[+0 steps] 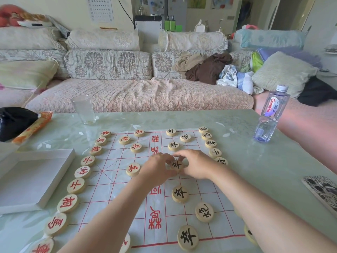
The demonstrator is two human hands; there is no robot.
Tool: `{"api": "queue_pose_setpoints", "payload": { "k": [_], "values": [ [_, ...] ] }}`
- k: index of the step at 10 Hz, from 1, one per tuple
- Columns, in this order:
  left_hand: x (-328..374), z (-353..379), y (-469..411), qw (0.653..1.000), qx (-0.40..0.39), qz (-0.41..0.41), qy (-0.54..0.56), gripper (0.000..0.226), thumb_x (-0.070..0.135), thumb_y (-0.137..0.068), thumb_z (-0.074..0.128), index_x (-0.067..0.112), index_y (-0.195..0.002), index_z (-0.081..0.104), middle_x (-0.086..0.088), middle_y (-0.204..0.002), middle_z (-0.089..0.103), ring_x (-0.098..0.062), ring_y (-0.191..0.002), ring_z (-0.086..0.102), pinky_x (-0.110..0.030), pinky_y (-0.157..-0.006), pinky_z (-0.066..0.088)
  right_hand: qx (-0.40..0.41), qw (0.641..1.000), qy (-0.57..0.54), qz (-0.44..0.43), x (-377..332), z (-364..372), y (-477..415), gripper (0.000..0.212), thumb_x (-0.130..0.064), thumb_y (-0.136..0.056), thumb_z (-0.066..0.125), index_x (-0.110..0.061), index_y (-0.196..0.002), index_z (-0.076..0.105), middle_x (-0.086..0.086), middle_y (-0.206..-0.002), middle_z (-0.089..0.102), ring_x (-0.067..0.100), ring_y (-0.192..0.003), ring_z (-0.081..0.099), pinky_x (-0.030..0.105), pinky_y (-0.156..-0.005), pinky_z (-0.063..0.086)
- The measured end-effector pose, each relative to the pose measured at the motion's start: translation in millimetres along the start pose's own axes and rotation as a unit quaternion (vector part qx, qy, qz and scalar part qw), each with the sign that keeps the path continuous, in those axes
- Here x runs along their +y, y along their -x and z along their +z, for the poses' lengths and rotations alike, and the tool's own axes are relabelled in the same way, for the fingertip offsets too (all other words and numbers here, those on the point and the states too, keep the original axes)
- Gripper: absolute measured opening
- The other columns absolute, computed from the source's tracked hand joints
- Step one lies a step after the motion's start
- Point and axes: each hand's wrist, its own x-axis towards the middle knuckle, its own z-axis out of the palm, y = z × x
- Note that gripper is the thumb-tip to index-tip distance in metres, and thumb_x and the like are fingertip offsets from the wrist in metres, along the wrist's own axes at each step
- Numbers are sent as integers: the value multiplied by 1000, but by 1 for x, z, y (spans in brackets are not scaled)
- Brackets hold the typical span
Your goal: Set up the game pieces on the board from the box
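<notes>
A white cloth board [113, 181] with red grid lines lies on the table. Round wooden pieces with red characters run down its left edge and stand inside its left half, with black-character pieces on the right. Both hands meet at the board's middle. My left hand [156, 170] and my right hand [195, 164] both pinch one black-character piece [176, 164] that sits on the board. Another black piece [179, 193] lies just below it. The white box [31, 181] sits open to the left of the board, with nothing showing inside it.
A clear water bottle [271, 114] stands at the right rear of the table. A glass [84, 109] stands at the rear left. A black bag [14, 121] and an orange packet [34, 126] lie far left. A patterned phone [322, 190] lies right. A sofa is behind.
</notes>
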Motion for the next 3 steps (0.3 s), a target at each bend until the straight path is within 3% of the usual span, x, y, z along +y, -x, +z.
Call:
{"api": "queue_pose_setpoints", "payload": {
  "k": [2,3],
  "values": [
    [-2,1,0,1000,-7,3,0,54,41,-74,75,31,-124,57,12,-110,60,-13,-101,55,-33,-86,49,-3,1000,5,-6,-2,1,1,58,-33,-82,70,-40,-137,53,-15,-120,62,13,-104,58,25,-80,45],
    [0,-5,5,1000,-4,-14,25,60,41,-76,74,28,-130,51,12,-113,57,-11,-94,55,-30,-83,50,2,1000,-1,15,-3,-6,3,63,-29,-84,69,-38,-142,47,-14,-126,56,9,-92,57,21,-73,41]
  ]
}}
